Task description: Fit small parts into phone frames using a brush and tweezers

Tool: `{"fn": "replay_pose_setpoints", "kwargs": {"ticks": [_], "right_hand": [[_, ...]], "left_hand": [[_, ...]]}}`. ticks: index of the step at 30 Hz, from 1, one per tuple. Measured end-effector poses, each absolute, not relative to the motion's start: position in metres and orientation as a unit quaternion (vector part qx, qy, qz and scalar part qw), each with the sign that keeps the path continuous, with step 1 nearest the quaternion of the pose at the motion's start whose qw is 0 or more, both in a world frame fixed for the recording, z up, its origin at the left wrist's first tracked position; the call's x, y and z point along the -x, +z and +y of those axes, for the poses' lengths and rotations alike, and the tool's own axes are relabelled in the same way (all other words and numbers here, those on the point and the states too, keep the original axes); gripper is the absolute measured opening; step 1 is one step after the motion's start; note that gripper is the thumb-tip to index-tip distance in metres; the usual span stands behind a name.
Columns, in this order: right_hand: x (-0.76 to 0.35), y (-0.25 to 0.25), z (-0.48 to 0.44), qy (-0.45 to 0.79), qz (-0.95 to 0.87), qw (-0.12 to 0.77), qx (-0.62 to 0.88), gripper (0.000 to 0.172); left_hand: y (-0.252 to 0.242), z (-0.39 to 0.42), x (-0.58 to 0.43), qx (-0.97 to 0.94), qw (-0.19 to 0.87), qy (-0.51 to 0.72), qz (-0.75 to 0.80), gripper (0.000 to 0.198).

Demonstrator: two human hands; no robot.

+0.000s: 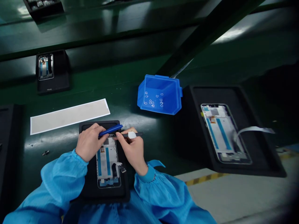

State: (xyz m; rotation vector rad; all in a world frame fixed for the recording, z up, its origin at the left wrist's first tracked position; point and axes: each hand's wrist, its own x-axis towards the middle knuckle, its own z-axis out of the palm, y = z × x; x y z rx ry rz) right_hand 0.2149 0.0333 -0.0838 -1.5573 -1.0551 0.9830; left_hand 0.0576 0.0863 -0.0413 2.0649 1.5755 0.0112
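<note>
A phone frame [107, 166] with blue strips lies in a black tray [93, 189] in front of me. My left hand [90, 142] is closed round a blue plastic tool [111, 129], whose tip reaches over the top of the frame. My right hand [132, 149] pinches dark tweezers [135, 134] with a white band, pointing left at the same spot on the frame's top edge. Both sleeves are light blue.
A blue bin [160, 93] with several small white parts stands behind. To the right a second phone frame [223, 132] lies in a large black tray [257, 149]. A beige strip [68, 115] lies left; a third phone frame [46, 67] sits in a tray at far left.
</note>
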Motion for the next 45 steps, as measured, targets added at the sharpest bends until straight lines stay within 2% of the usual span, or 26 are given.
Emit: {"fn": "replay_pose_setpoints", "kwargs": {"ticks": [12, 21, 29, 32, 35, 37, 40, 45], "right_hand": [[-0.217, -0.092, 0.029, 0.377, -0.475, 0.495, 0.622, 0.024], [-0.212, -0.082, 0.032, 0.272, -0.555, 0.469, 0.63, 0.021], [-0.217, -0.087, 0.035, 0.359, -0.462, 0.522, 0.62, 0.027], [-0.218, -0.087, 0.034, 0.358, -0.429, 0.573, 0.6, 0.032], [-0.212, -0.094, 0.032, 0.386, -0.38, 0.61, 0.578, 0.038], [-0.205, -0.102, 0.03, 0.429, -0.345, 0.61, 0.569, 0.041], [-0.198, -0.112, 0.028, 0.459, -0.335, 0.606, 0.557, 0.042], [-0.197, -0.122, 0.025, 0.483, -0.324, 0.592, 0.558, 0.044]], "left_hand": [[-0.041, 0.087, -0.058, -0.785, 0.244, -0.019, 0.569, 0.018], [-0.042, 0.087, -0.057, -0.782, 0.244, -0.011, 0.573, 0.018], [-0.038, 0.084, -0.054, -0.777, 0.223, 0.025, 0.588, 0.016], [-0.031, 0.061, -0.031, -0.745, 0.188, 0.1, 0.632, 0.028], [-0.037, 0.014, -0.008, -0.703, 0.188, 0.079, 0.681, 0.041], [-0.051, -0.02, -0.004, -0.684, 0.226, 0.075, 0.69, 0.048], [-0.07, -0.051, -0.008, -0.685, 0.307, 0.137, 0.647, 0.046], [-0.063, -0.045, 0.017, -0.608, 0.255, 0.217, 0.72, 0.046]]}}
